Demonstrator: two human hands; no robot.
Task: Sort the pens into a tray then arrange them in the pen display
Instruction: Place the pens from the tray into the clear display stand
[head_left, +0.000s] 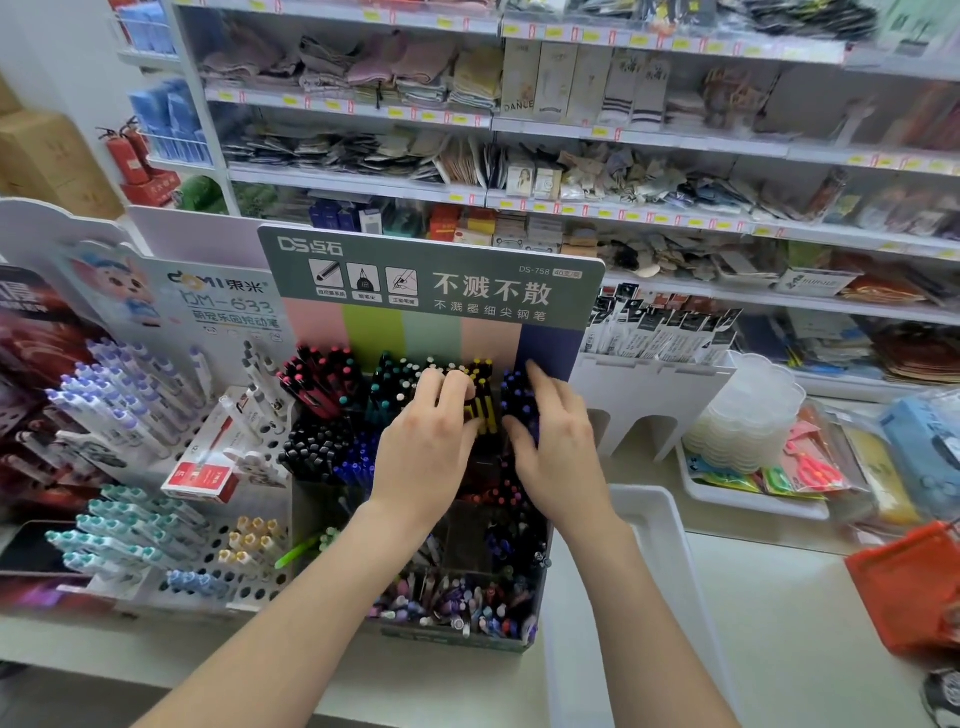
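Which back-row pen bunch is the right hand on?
The purple-tipped bunch, far right, below the navy stripe; the right hand grips it. The pink bunch, teal bunch, yellow bunch stand leftward.

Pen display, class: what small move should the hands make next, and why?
Probably seat the dark blue pens fully in the back-right compartment: the right hand grips that bunch, the left hand holds the yellow pens beside it.

display header (431, 278) grey-green, backing striped pink/lime/mint/peach/navy. Pens: red-pink caps (319, 376), teal (392, 382), yellow-black (483, 400), navy (517, 397). Tray (649, 525) white.
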